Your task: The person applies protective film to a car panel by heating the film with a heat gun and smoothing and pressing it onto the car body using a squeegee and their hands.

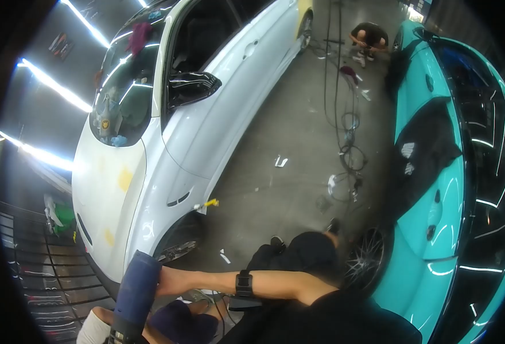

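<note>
My right hand point(171, 281), on a bare forearm with a black wrist strap point(244, 283), closes on the side of a blue cylindrical tool point(137, 286); its fingers are mostly hidden behind the tool. At the bottom left my left hand point(107, 317), beside a white cuff or glove point(93, 328), is round the tool's black lower part, partly cut off by the frame. The tool's upper end is near the front corner of a white car point(178, 155), by its front wheel point(178, 243). Pale yellow patches point(125, 180) mark the hood.
A teal car point(427, 241) with a black cloth point(422, 155) over its side stands at the right. Cables and hoses point(350, 137) and paper scraps point(280, 161) lie on the floor between the cars. Another person point(369, 35) crouches far back. Purple shorts and bare legs point(186, 321) show below my arm.
</note>
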The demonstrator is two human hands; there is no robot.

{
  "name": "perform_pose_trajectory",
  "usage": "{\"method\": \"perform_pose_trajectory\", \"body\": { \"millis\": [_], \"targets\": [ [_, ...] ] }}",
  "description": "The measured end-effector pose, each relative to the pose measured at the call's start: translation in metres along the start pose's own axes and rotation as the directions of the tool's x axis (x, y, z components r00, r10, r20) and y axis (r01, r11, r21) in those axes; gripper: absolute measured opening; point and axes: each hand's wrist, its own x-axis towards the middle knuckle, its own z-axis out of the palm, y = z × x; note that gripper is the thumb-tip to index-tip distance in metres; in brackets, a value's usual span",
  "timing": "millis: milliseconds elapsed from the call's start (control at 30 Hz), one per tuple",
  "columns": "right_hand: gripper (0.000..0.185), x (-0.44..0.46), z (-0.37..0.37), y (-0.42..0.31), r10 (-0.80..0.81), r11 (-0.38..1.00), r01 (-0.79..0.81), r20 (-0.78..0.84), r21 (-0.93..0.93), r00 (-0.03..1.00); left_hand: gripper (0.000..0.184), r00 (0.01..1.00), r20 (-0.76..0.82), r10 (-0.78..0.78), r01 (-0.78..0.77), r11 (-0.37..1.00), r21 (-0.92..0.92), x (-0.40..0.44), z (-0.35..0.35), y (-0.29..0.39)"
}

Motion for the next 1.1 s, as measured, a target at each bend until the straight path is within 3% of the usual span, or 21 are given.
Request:
{"method": "perform_pose_trajectory", "body": {
  "millis": [100,200,267,333,433,467,500,533,567,633,667,700,767,833,867,933,1000,1033,1067,1100],
  "targets": [
    [0.089,-0.046,-0.027,-0.009,-0.001,0.997,0.001,0.002,0.079,1.0,0.042,0.999,-0.052,-0.006,0.004,0.999,-0.035,-0.007,0.026,0.004],
    [0.084,-0.101,-0.061,-0.03,-0.061,0.998,0.061,-0.052,0.0,0.997,0.042,0.999,-0.037,0.012,-0.014,0.998,-0.053,0.003,0.057,0.016],
    [0.075,-0.137,-0.095,-0.081,0.061,0.987,-0.017,-0.272,0.159,0.96,0.042,0.999,0.007,0.032,-0.032,0.997,-0.07,0.028,0.086,0.022],
    [0.07,-0.161,-0.118,-0.115,0.11,0.994,-0.105,-0.413,0.035,0.904,0.042,0.997,0.062,0.037,-0.031,0.996,-0.088,0.053,0.116,0.028],
    [0.068,-0.174,-0.138,-0.158,0.189,0.978,-0.203,-0.578,0.041,0.794,0.041,0.985,0.17,-0.002,0.019,0.995,-0.102,0.086,0.168,0.026],
    [0.068,-0.176,-0.144,-0.17,0.19,0.979,-0.199,-0.581,0.05,0.792,0.041,0.977,0.213,-0.021,0.044,0.994,-0.104,0.097,0.184,0.022],
    [0.062,-0.176,-0.153,-0.181,0.05,0.981,-0.164,-0.675,-0.106,0.736,0.041,0.965,0.26,-0.043,0.07,0.993,-0.097,0.103,0.199,0.018],
    [0.056,-0.176,-0.165,-0.19,-0.102,0.954,-0.145,-0.738,-0.262,0.667,0.041,0.946,0.316,-0.069,0.099,0.992,-0.081,0.108,0.212,0.015],
    [0.056,-0.176,-0.178,-0.196,-0.102,0.955,-0.143,-0.742,-0.259,0.663,0.041,0.925,0.366,-0.099,0.131,0.989,-0.065,0.111,0.223,0.011],
    [0.051,-0.173,-0.204,-0.204,-0.001,0.995,-0.076,-0.732,-0.072,0.682,0.041,0.863,0.476,-0.172,0.196,0.981,-0.002,0.116,0.241,0.0],
    [0.038,-0.167,-0.215,-0.202,-0.139,0.988,0.036,-0.774,-0.149,0.618,0.041,0.832,0.517,-0.2,0.214,0.976,0.035,0.121,0.25,-0.008],
    [0.038,-0.161,-0.225,-0.217,-0.134,0.988,0.028,-0.771,-0.149,0.623,0.041,0.834,0.514,-0.199,0.217,0.976,0.027,0.13,0.255,-0.018],
    [0.03,-0.153,-0.252,-0.247,0.162,0.979,-0.202,-0.745,0.036,0.647,0.036,0.637,0.714,-0.291,0.074,0.945,0.319,0.152,0.266,-0.055],
    [0.024,-0.139,-0.29,-0.24,0.101,0.977,-0.204,-0.712,-0.06,0.695,0.031,0.647,0.657,-0.387,0.005,0.864,0.504,0.186,0.25,-0.129],
    [0.024,-0.134,-0.308,-0.238,0.04,0.972,-0.188,-0.685,-0.143,0.727,0.025,0.769,0.586,-0.257,-0.055,0.886,0.461,0.198,0.238,-0.145],
    [0.029,-0.13,-0.338,-0.243,0.118,0.937,-0.31,-0.688,-0.162,0.716,0.022,0.862,0.433,-0.265,-0.001,0.853,0.523,0.224,0.206,-0.181],
    [0.024,-0.124,-0.356,-0.261,0.116,0.788,-0.506,-0.721,-0.352,0.683,0.017,0.943,0.262,-0.203,0.028,0.837,0.546,0.246,0.184,-0.225],
    [0.018,-0.129,-0.373,-0.249,0.049,0.804,-0.475,-0.757,-0.358,0.652,0.018,0.954,0.226,-0.199,0.054,0.852,0.521,0.263,0.187,-0.222],
    [0.025,-0.129,-0.384,-0.255,0.121,0.816,-0.51,-0.784,-0.271,0.609,0.018,0.962,0.179,-0.207,0.094,0.863,0.496,0.28,0.194,-0.217],
    [0.023,-0.14,-0.401,-0.252,-0.006,0.706,-0.544,-0.771,-0.454,0.637,0.02,0.954,0.134,-0.268,0.167,0.847,0.505,0.297,0.206,-0.207]
  ]
}}
